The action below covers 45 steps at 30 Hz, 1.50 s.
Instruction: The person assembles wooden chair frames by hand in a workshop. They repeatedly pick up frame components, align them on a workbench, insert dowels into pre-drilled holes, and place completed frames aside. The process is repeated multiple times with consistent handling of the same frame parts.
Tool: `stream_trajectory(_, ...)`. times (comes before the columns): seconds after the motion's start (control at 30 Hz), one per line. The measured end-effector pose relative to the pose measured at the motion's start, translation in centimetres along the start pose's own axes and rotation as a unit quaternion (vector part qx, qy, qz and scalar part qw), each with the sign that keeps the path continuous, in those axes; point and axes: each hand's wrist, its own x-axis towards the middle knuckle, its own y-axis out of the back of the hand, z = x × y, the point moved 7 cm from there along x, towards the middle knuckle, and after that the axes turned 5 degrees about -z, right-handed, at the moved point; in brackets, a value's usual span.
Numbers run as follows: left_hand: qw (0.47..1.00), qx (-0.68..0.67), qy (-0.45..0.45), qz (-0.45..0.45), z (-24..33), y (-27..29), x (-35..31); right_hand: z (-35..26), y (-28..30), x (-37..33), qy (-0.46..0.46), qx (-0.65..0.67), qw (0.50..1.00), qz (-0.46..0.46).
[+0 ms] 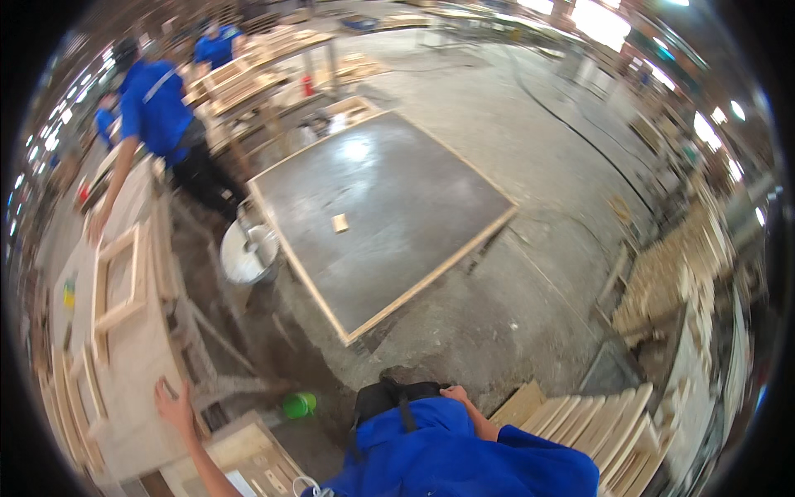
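Lying on the workbench [153, 356] at the person's left, a pale wooden frame [122, 315] shows bare, light-coloured rails joined in a four-sided outline, with the bench top visible through its opening. It looks plain and straight-edged, though motion blur and the fisheye bend soften its finer detail. Its long axis runs along the bench, away from the person, and its shorter crosspieces lie across the bench. A short length of wood continues past the near left corner, pointing back toward the person.

The left hand [174, 407] is near the frame's close end, at the edge of the bench, fingers loosely spread and nothing visible in its grasp; whether it touches the wood below is unclear. The right hand [454, 393] sits at the person's waist, beside the dark trousers [377, 404]; its fingers are partly hidden, so I cannot tell how far they are closed or whether they hold anything.

A co-worker's hand [98, 228] is near the frame's far end.
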Motion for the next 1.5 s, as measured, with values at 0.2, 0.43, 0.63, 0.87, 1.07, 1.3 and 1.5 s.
stream_trajectory(0.2,0.998,0.002,-0.058,0.029,0.9,-1.4,1.2,1.3,-0.4,2.9,0.069,0.009,0.998,0.004)
stream_trajectory(0.43,1.000,0.000,0.009,0.000,1.8,0.4,-0.7,-21.5,3.8,-2.0,0.278,-0.030,0.959,0.048)
stream_trajectory(0.63,1.000,0.004,0.010,-0.005,2.4,0.5,-0.4,-55.5,-7.7,-20.0,0.618,-0.013,0.779,-0.101)
stream_trajectory(0.87,0.999,0.020,0.021,-0.023,2.4,0.7,0.2,-78.8,-29.0,-41.9,0.827,-0.144,0.533,-0.102)
stream_trajectory(1.07,0.999,-0.015,0.013,-0.038,3.3,1.4,0.9,-87.6,-41.1,-40.7,0.745,-0.329,0.578,0.041)
stream_trajectory(1.3,0.999,-0.041,0.027,-0.003,2.6,1.8,0.2,-78.3,-40.7,-40.3,0.789,-0.415,0.449,0.062)
stream_trajectory(1.5,0.959,0.029,-0.065,0.274,4.1,6.1,-1.2,-68.3,-29.9,-40.1,0.790,-0.444,0.423,-0.002)
